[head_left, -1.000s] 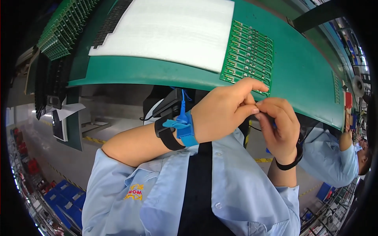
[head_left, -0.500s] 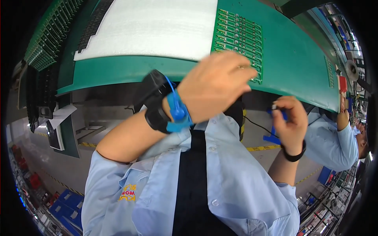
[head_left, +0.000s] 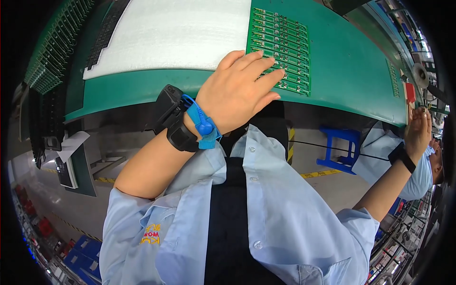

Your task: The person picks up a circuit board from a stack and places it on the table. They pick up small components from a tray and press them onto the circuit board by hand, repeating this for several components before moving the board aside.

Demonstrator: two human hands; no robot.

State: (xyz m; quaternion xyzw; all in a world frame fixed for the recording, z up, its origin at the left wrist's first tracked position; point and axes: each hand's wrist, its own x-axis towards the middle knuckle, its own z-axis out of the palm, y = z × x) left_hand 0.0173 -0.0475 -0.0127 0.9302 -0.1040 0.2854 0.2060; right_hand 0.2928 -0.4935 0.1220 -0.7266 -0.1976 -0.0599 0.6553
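My left hand lies palm down with its fingers spread over the near left part of a green circuit board panel. The panel has several narrow strips side by side, dotted with small parts. Around my left wrist are a blue wrist strap with a cord and a black band with a dark device. My right hand reaches to the far right end of the table, beside a small red box. Its fingers are drawn together; anything between their tips is too small to make out. That wrist wears a black band.
A white foam sheet covers the left of the green table. Upright green boards stand in a rack at far left. Another board and a reel are at right. A blue stool and a co-worker are beyond.
My right hand has swung out to the right, from pinching a small pale piece near the table's front to the red box. My left hand has moved slightly left and spread its fingers.
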